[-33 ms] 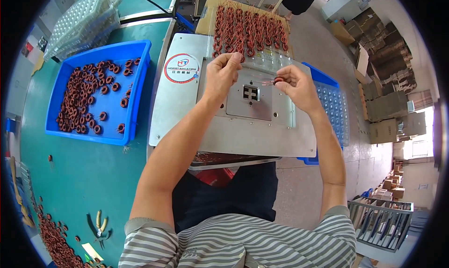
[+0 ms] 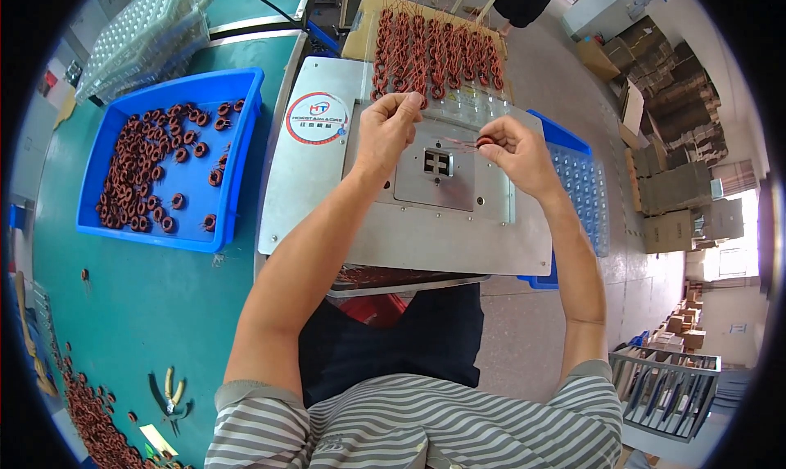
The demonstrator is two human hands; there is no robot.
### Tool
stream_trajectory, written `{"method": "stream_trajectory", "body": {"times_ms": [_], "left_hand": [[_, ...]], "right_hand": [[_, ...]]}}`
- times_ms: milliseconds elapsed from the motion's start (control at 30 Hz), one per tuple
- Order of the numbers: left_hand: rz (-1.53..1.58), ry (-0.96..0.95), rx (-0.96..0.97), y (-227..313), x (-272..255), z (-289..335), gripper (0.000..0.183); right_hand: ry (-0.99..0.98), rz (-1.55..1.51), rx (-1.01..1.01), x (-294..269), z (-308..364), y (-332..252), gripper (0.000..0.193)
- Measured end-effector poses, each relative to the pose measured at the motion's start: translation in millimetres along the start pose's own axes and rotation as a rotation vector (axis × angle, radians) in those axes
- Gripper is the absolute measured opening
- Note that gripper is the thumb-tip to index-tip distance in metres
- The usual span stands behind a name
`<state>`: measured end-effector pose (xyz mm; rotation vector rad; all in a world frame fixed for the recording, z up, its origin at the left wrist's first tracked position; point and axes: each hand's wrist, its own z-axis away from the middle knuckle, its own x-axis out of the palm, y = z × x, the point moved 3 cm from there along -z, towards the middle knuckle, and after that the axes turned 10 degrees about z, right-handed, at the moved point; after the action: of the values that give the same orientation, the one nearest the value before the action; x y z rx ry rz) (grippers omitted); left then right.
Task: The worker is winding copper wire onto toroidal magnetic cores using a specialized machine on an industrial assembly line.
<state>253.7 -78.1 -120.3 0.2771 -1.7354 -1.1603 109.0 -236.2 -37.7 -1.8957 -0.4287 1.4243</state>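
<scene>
Pinched between the fingertips of my right hand point(image 2: 524, 156) is a small copper-wire ring coil point(image 2: 485, 141). Its thin wire leads point left, above the metal machine top point(image 2: 327, 199). A square plate with a slotted opening point(image 2: 438, 164) lies in that top, below and between my hands. My left hand point(image 2: 386, 135) is closed at the near edge of a clear tray, its thumb and finger on another reddish ring coil point(image 2: 422, 101), mostly hidden by the fingers. Rows of ring coils with upright leads point(image 2: 438, 51) fill much of the tray.
On the green table point(image 2: 205, 322) to the left stands a blue bin point(image 2: 233, 174) of loose coils, with stacked clear trays point(image 2: 139, 43) behind. Pliers point(image 2: 170, 399) and a coil heap point(image 2: 94, 416) lie nearer. Right of the machine is another clear tray point(image 2: 583, 191) over a blue bin.
My right hand has shifted slightly left with its coil, bringing the leads closer to the slotted opening. My left hand stays nearly still. The whole view has moved a little.
</scene>
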Motion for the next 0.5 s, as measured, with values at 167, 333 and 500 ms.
{"method": "stream_trajectory", "body": {"times_ms": [167, 333, 500], "left_hand": [[0.048, 0.032, 0.025, 2, 5, 1, 0.026], [0.042, -0.018, -0.011, 1, 3, 2, 0.023], [0.043, -0.016, -0.017, 1, 5, 2, 0.022]], "right_hand": [[-0.165, 0.317, 0.017, 7, -6, -12, 0.016], [-0.221, 0.368, -0.029, 14, -15, -12, 0.014], [-0.260, 0.383, -0.149, 30, -22, -3, 0.014]]}}
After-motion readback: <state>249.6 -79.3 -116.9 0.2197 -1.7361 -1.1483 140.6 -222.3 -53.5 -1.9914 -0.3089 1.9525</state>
